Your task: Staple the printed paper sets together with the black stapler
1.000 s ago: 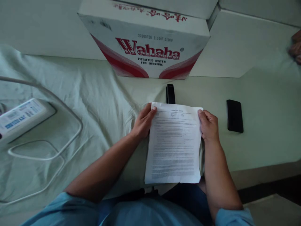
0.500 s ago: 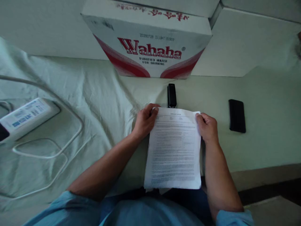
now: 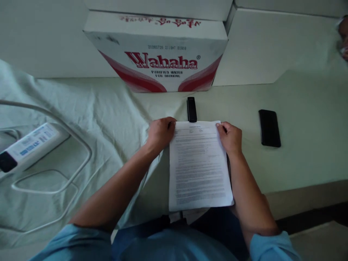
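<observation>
Printed sheets of paper [image 3: 199, 170] lie before me in the head view, covered in small text. My left hand [image 3: 162, 132] grips the upper left corner, fingers curled in. At the upper right corner my right hand [image 3: 231, 136] pinches the sheets, thumb on top. A black stapler [image 3: 191, 109] lies just beyond the top edge of the paper, its near end meeting that edge between my two hands. The lower edge of the paper reaches past the table edge over my lap.
A white and red water carton [image 3: 163, 70] stands behind the stapler. To the right lies a black phone [image 3: 269, 128]. On the left are a white power strip [image 3: 35, 143] and its looping cable [image 3: 87, 145] on the wrinkled green cloth [image 3: 108, 108].
The paper has turned slightly, its top edge swinging left. Its top now meets the stapler's end, where a shiny part showed before. The whole view has shifted a little too.
</observation>
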Tool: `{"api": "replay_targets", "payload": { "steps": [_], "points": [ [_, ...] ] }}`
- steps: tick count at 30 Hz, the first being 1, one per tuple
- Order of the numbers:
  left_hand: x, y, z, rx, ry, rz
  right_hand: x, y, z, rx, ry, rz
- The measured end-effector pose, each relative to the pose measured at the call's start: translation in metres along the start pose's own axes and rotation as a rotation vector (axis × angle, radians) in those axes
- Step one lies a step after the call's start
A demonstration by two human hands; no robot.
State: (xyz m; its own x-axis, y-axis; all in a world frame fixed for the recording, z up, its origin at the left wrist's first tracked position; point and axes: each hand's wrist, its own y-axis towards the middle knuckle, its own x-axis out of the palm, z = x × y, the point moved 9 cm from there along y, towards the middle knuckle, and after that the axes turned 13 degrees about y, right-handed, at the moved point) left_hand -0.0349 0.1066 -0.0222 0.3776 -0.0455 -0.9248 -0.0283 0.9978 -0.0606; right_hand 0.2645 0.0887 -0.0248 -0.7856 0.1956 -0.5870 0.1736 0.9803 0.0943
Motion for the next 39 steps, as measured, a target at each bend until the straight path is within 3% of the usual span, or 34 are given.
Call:
{"api": "replay_targets", "payload": {
  "steps": [5, 9, 12, 15, 30, 34, 39],
  "points": [
    [0.005, -0.005, -0.004, 0.029, -0.008, 0.156, 0.003, 0.003, 0.0, -0.031, 0.016, 0.0],
    [-0.005, -0.02, 0.023, 0.279, -0.021, 0.323, 0.002, 0.002, 0.0, -0.026, 0.003, 0.007],
    [-0.007, -0.022, 0.045, 0.466, -0.052, 0.298, 0.001, 0.001, 0.0, -0.019, 0.002, 0.018],
    [-0.005, -0.018, 0.055, 0.514, -0.034, 0.242, 0.001, 0.001, -0.002, -0.034, 0.003, 0.017],
    [0.019, -0.02, 0.047, 0.425, 0.009, 0.141, 0.001, 0.0, -0.002, -0.037, 0.061, 0.013],
    [0.012, -0.015, 0.037, 0.46, -0.252, 0.152, -0.002, -0.003, -0.007, -0.052, 0.22, -0.043],
    [0.008, -0.006, 0.002, 0.215, -0.745, 0.222, -0.002, -0.008, -0.009, -0.007, 0.399, -0.215]
  ]
}}
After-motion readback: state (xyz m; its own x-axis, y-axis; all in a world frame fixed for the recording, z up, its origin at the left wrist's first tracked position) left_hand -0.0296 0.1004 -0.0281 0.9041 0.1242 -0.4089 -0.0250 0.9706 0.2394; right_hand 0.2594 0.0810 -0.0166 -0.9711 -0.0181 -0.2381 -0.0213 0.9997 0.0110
